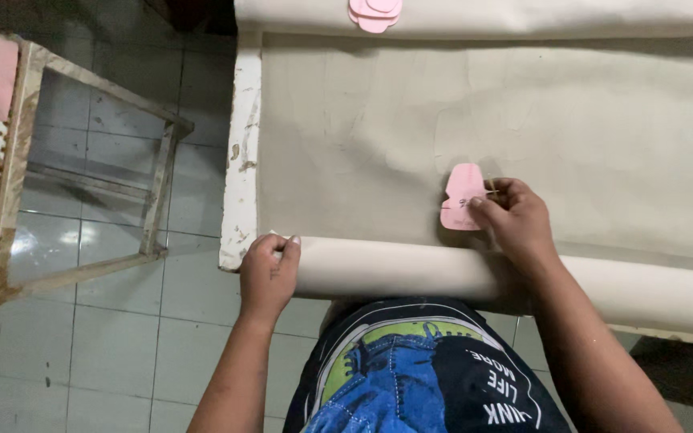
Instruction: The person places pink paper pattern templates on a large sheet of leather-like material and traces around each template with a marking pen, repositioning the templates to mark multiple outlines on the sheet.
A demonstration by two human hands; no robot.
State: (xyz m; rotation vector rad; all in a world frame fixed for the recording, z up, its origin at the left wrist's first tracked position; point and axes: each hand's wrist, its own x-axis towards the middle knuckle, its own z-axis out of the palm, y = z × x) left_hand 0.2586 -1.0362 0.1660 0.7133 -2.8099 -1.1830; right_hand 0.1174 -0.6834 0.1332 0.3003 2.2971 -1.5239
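A beige sheet of material (475,120) lies spread over a table, its near end wound into a roll (411,269) along the front edge. My left hand (269,269) grips the roll's left end. My right hand (515,218) presses a small pink template (460,204) flat on the sheet and holds a thin pen-like tool against the template's right edge. Faint traced outlines show on the sheet above the template.
A stack of pink templates (374,12) lies at the table's far edge. The table's chipped white edge (241,152) runs down the left. A wooden frame stand (90,168) sits on the tiled floor (114,345) at left, with pink pieces on a surface beside it.
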